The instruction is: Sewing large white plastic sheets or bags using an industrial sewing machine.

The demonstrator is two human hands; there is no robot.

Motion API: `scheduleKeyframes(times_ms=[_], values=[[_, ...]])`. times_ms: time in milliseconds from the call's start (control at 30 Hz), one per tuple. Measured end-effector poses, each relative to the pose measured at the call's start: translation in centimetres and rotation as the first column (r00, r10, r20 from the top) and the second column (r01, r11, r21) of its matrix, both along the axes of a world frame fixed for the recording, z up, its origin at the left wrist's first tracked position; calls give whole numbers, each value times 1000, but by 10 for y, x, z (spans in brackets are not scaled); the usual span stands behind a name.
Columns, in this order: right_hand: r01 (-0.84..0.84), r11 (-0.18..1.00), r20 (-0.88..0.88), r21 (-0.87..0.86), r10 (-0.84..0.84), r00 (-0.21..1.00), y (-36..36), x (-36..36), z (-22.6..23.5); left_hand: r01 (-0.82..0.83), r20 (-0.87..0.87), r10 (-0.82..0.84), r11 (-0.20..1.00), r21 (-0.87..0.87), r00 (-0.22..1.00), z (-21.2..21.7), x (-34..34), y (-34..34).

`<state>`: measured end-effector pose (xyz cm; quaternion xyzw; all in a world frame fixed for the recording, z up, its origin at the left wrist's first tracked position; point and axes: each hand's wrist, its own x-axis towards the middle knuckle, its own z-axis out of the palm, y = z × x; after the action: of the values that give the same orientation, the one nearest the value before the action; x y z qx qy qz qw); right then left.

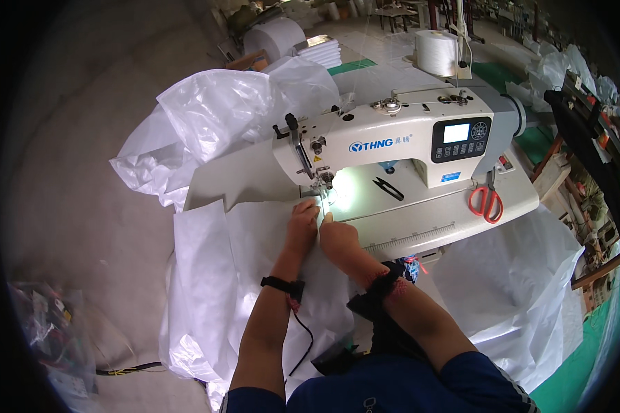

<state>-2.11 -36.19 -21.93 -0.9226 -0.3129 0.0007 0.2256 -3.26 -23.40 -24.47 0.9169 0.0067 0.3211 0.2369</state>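
A white industrial sewing machine (406, 138) stands on a pale table (510, 199). White woven plastic fabric (220, 255) lies over the table's left side and hangs down toward my lap. My left hand (303, 219) presses flat on the fabric just left of the needle and presser foot (322, 184). My right hand (337, 233) rests on the fabric edge just right of it, fingertips close to the lit needle area. Both hands pinch and hold the fabric down side by side. A black band sits on each wrist.
Red-handled scissors (487, 203) and small black thread snips (388, 188) lie on the table right of the needle. A large white thread cone (437, 51) stands behind the machine. Bunched clear-white plastic sheeting (220, 110) piles up at the left rear. A cable (127, 370) runs across the concrete floor.
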Motion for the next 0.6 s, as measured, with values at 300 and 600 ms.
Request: scheduleKeyframes(times_ms=[300,600], values=[[-124,991,-41,-56,121,992,-39,-32,4,48,-304,-66,997,-66,950,14,-21,-13],[-302,938,-28,-170,302,953,-65,-9,8,-101,-31,109,978,180,994,3,-34,-54]])
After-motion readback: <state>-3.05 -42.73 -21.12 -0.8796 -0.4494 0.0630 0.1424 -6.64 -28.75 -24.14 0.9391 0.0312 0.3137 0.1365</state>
